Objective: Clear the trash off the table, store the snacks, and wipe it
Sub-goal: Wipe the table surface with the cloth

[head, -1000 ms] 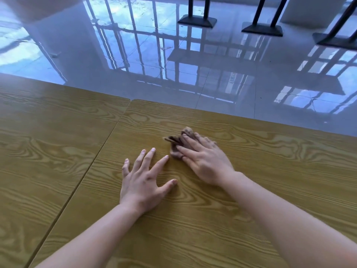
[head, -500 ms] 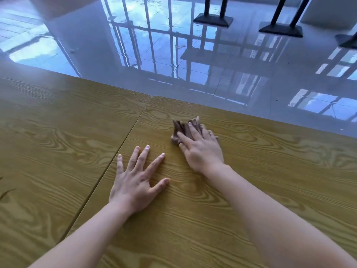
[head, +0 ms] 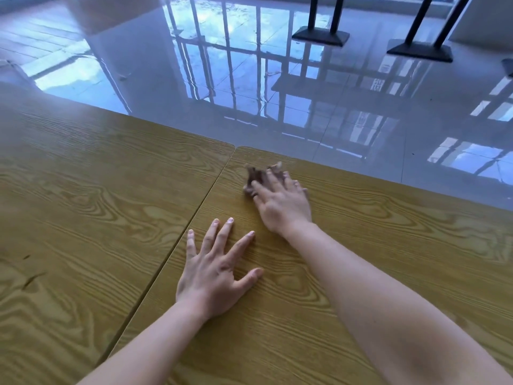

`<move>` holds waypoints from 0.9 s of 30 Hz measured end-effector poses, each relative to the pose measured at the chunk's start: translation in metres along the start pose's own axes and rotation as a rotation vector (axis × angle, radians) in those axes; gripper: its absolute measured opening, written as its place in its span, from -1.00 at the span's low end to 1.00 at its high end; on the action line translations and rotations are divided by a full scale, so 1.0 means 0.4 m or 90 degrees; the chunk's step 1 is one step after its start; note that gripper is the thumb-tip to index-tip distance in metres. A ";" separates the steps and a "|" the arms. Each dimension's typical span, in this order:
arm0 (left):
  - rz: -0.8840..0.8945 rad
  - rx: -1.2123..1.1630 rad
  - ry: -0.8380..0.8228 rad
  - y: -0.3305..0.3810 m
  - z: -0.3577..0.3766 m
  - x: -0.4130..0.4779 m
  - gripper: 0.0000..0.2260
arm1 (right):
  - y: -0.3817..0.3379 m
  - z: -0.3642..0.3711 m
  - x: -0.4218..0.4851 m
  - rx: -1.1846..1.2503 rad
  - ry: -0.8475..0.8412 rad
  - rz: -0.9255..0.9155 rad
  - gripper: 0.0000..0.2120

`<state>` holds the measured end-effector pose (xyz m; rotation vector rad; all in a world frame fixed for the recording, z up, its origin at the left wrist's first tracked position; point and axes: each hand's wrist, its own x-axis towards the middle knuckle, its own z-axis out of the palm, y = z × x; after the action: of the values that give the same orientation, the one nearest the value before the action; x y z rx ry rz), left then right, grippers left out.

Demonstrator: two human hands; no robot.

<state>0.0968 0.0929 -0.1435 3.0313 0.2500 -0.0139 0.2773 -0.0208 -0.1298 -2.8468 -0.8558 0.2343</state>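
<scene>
Two bare hands are all I get in the single head view, both down on the yellow-brown wood-grain table (head: 388, 245). My right hand (head: 283, 207) is stretched out near the far edge. Its fingers lie fairly straight over a small crumpled brown cloth (head: 256, 176) and press it to the top rather than curling round it. The cloth is a little blurred. It pokes out ahead of the fingertips, just right of the dark seam (head: 194, 215) where two tabletops meet. I read this as the wiping step, late in the task, since a flat hand spreads pressure across the rag. My left hand (head: 213, 276) lies nearer me, just right of the seam, palm on the wood. Its fingers are spread wide and straight and hold nothing. It is probably there as a brace so I can lean into the long reach. Beyond the edge is a glossy grey tiled floor (head: 277, 79) with two black metal stand bases (head: 320, 37).
</scene>
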 end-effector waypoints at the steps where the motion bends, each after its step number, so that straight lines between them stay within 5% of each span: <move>1: 0.001 -0.003 0.004 0.000 -0.002 -0.002 -0.31 | -0.009 0.006 -0.026 0.002 -0.009 -0.075 -0.54; 4: 0.009 -0.015 0.017 -0.003 0.000 -0.004 -0.31 | 0.084 0.010 -0.102 -0.006 -0.012 -0.159 -0.55; 8: 0.014 -0.031 0.018 -0.003 0.007 0.000 -0.31 | 0.273 -0.027 -0.151 -0.011 0.029 0.060 -0.55; 11: 0.011 -0.031 0.023 0.002 0.008 -0.001 -0.29 | 0.238 -0.016 -0.172 -0.014 0.058 0.151 -0.53; 20: 0.025 -0.154 0.088 -0.010 0.000 -0.016 -0.20 | 0.073 -0.011 -0.245 0.029 -0.031 -0.195 -0.47; 24: 0.019 -0.188 0.085 -0.014 -0.011 -0.008 -0.27 | 0.137 -0.050 -0.330 0.145 0.056 -0.084 -0.17; 27: 0.040 -0.175 0.110 -0.002 -0.031 0.021 -0.33 | 0.134 -0.034 -0.359 0.155 0.059 -0.056 -0.24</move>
<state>0.1049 0.0962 -0.1312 2.7656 0.1552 0.2659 0.1901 -0.1466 -0.1124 -2.5679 -0.8670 0.1806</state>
